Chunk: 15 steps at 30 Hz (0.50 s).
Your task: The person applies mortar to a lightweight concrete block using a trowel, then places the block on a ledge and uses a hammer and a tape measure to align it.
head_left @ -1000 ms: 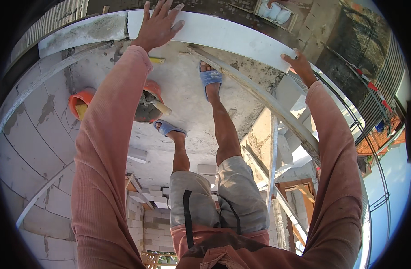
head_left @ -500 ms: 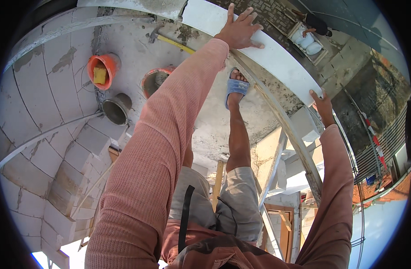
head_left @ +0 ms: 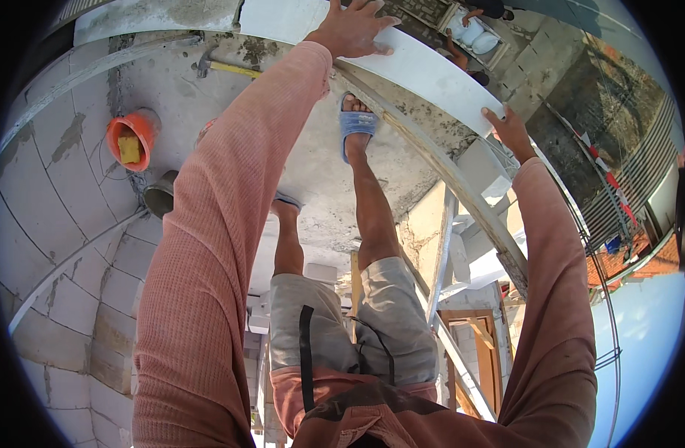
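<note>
A long white lightweight concrete block lies along the top of a low wall, seen curved by the lens. My left hand rests on its upper face with fingers spread, partly at the picture's top edge. At the block's right end, my right hand grips the edge, thumb and fingers on either side; part of the fingers is hidden. Beside the block's near side runs a rough wooden beam. To the left, another pale block adjoins it, with a dark gap between them.
On the concrete floor, left of my arm, are an orange bucket with a yellow sponge-like piece in it, a dark bucket and a yellow-handled hammer. Beyond the wall, far below, people are beside a cart of white sacks. Cables hang at right.
The view has shifted, so the wall and both hands appear further up and left. Both hands stay on the block. More of a second person shows near the cart below.
</note>
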Motion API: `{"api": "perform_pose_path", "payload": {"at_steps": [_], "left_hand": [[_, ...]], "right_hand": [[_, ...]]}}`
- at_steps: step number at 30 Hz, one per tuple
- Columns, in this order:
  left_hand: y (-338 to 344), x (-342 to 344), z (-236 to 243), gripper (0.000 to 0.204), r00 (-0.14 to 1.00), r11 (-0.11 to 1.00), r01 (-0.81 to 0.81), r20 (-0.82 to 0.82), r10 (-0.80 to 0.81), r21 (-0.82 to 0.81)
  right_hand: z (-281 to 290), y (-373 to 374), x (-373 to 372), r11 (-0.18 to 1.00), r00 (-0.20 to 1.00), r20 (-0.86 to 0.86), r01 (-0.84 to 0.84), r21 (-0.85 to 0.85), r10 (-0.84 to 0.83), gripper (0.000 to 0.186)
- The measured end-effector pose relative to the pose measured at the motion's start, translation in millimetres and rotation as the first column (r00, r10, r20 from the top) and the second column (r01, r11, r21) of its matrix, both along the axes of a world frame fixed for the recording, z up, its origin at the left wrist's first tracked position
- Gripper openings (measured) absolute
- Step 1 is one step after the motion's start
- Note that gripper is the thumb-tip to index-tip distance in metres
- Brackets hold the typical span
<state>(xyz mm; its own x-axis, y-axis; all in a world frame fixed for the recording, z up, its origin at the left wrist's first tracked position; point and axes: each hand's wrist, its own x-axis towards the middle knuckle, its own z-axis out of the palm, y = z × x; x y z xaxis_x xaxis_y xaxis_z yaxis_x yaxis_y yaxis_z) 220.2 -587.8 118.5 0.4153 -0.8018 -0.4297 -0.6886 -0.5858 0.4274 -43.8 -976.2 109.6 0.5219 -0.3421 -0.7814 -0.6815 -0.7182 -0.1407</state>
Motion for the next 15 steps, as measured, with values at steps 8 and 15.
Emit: {"api": "perform_pose_path", "payload": {"at_steps": [8, 15], "left_hand": [[-13, 12, 9, 0.073, 0.976, 0.98, 0.029, -0.219, 0.015, 0.197], [42, 44, -54, 0.068, 0.95, 0.985, 0.172, -0.258, -0.175, -0.034]], "right_hand": [[55, 72, 127, 0.805, 0.845, -0.221, -0.533, -0.263, 0.487, 0.035], [189, 322, 157, 0.923, 0.91, 0.382, -0.276, 0.269, 0.161, 0.028]]}}
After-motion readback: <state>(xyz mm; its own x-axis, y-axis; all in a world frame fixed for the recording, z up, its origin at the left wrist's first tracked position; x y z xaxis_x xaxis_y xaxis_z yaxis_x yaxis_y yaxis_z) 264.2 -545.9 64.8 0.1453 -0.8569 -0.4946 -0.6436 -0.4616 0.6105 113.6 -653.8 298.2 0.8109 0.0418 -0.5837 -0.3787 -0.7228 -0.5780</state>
